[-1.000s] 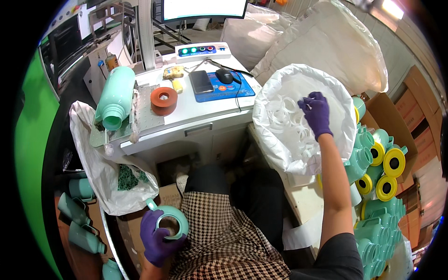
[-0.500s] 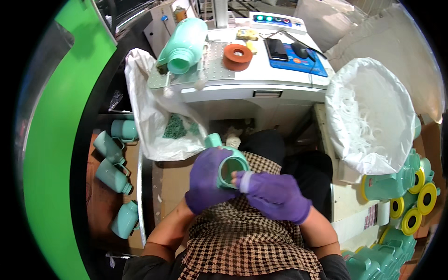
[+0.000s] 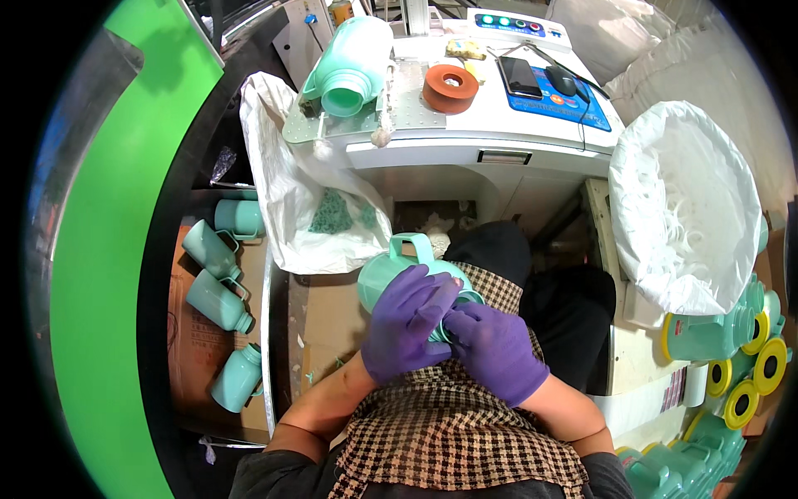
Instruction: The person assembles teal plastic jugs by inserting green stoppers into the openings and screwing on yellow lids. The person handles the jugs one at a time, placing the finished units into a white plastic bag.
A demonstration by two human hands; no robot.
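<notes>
Mint-green plastic jug (image 3: 397, 279) at frame centre, cradled over the lap: left hand (image 3: 405, 326) fingers wrapped round its body for support, right hand (image 3: 495, 349) fingers curled closed at its mouth.

Orange ring (image 3: 450, 87), white sack (image 3: 686, 204)

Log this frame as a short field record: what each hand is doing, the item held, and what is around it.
Left hand: purple glove, wrapped over the jug's body
Right hand: purple glove, fingers at the jug's mouth end
Held item: mint-green plastic jug with handle, over the lap
Desk: another green jug lying on a fixture, orange ring
Left floor: loose green jugs
Right: white bag of white rings
</notes>
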